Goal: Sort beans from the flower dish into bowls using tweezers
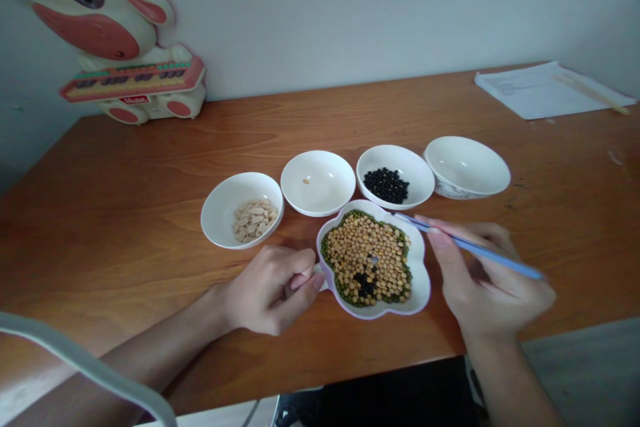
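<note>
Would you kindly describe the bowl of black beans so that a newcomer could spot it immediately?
On the wooden table, four white bowls stand in a row. Take the third bowl from the left, just beyond the flower-shaped dish. It alone in that row holds black beans.

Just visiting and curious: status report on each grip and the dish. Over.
Left grip on handle of scalloped dish; right grip holding slim blue tool. Dish: mostly yellow beans, a few black ones. Possible obstacle: black-bean bowl just behind.
</note>
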Action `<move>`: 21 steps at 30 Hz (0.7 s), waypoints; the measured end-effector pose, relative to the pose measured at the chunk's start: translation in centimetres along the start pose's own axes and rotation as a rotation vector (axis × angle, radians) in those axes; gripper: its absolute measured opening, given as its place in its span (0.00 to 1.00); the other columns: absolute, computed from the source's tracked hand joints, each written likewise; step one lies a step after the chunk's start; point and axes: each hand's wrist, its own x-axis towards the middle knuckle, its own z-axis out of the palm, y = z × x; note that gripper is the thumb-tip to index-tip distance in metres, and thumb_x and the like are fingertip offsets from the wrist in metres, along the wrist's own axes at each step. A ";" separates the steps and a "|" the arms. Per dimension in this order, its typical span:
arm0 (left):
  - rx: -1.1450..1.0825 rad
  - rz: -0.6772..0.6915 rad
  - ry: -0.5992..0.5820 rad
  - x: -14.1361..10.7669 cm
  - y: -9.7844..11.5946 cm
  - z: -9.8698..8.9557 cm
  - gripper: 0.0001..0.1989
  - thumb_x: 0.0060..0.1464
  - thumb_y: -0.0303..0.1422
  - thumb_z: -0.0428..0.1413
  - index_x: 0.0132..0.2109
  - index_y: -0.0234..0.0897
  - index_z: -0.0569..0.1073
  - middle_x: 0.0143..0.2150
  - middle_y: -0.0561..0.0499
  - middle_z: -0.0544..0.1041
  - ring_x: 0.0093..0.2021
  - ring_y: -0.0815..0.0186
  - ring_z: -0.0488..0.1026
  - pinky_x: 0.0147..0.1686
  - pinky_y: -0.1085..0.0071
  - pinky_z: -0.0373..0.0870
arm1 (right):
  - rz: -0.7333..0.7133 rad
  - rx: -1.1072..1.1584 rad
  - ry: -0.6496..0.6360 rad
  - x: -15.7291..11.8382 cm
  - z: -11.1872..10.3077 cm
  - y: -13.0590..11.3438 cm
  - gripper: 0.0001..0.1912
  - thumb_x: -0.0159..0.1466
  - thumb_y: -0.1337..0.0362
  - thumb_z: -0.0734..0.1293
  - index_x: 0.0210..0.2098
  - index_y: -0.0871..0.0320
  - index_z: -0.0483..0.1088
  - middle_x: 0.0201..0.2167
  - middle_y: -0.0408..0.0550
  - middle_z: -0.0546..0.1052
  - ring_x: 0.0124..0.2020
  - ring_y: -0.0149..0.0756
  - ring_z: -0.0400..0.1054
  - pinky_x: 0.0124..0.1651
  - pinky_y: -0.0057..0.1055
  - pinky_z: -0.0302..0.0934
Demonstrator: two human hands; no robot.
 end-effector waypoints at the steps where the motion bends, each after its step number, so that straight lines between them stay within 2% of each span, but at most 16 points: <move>1: -0.001 -0.002 -0.002 0.0 0.0 0.0 0.17 0.64 0.24 0.53 0.31 0.40 0.53 0.24 0.60 0.58 0.22 0.76 0.53 0.23 0.74 0.50 | 0.057 -0.028 0.061 0.0 0.0 0.1 0.20 0.63 0.73 0.75 0.51 0.44 0.81 0.39 0.42 0.86 0.36 0.40 0.78 0.41 0.41 0.70; 4: -0.002 0.001 -0.003 0.0 0.1 -0.1 0.17 0.64 0.24 0.53 0.31 0.40 0.53 0.24 0.61 0.58 0.22 0.76 0.53 0.23 0.74 0.50 | 0.168 -0.049 0.116 0.2 0.3 0.2 0.15 0.65 0.69 0.74 0.49 0.46 0.82 0.42 0.44 0.86 0.39 0.42 0.80 0.45 0.42 0.73; 7: 0.009 0.011 -0.002 0.1 0.2 -0.1 0.17 0.64 0.23 0.53 0.31 0.40 0.54 0.24 0.61 0.58 0.22 0.76 0.53 0.23 0.75 0.51 | 0.196 -0.031 0.101 0.3 0.5 0.2 0.13 0.66 0.67 0.74 0.49 0.47 0.82 0.43 0.45 0.86 0.43 0.43 0.81 0.48 0.44 0.74; 10: 0.014 0.002 -0.002 0.1 0.2 -0.1 0.16 0.64 0.23 0.53 0.31 0.40 0.54 0.24 0.61 0.58 0.21 0.76 0.53 0.22 0.75 0.51 | 0.199 -0.005 0.121 0.2 0.5 0.3 0.13 0.66 0.68 0.74 0.48 0.48 0.82 0.43 0.45 0.86 0.43 0.42 0.81 0.47 0.42 0.74; 13: 0.005 -0.005 -0.002 0.1 0.2 0.0 0.17 0.64 0.23 0.53 0.31 0.40 0.54 0.24 0.61 0.58 0.21 0.76 0.53 0.22 0.75 0.50 | 0.145 0.060 0.103 0.1 0.3 0.3 0.13 0.65 0.70 0.74 0.47 0.50 0.82 0.41 0.45 0.86 0.39 0.40 0.80 0.42 0.39 0.72; 18: -0.002 -0.006 0.010 0.0 0.2 0.0 0.17 0.64 0.23 0.53 0.31 0.40 0.54 0.24 0.61 0.58 0.21 0.76 0.52 0.22 0.75 0.50 | -0.056 0.099 -0.105 0.4 -0.2 0.0 0.12 0.62 0.72 0.74 0.42 0.50 0.80 0.34 0.43 0.84 0.32 0.38 0.75 0.38 0.39 0.68; 21: 0.001 0.005 0.004 0.1 0.2 0.0 0.17 0.64 0.23 0.53 0.31 0.40 0.54 0.24 0.61 0.58 0.21 0.76 0.52 0.22 0.75 0.50 | -0.105 0.093 -0.176 0.7 -0.3 -0.1 0.10 0.61 0.71 0.74 0.40 0.51 0.80 0.31 0.42 0.83 0.30 0.37 0.74 0.39 0.39 0.67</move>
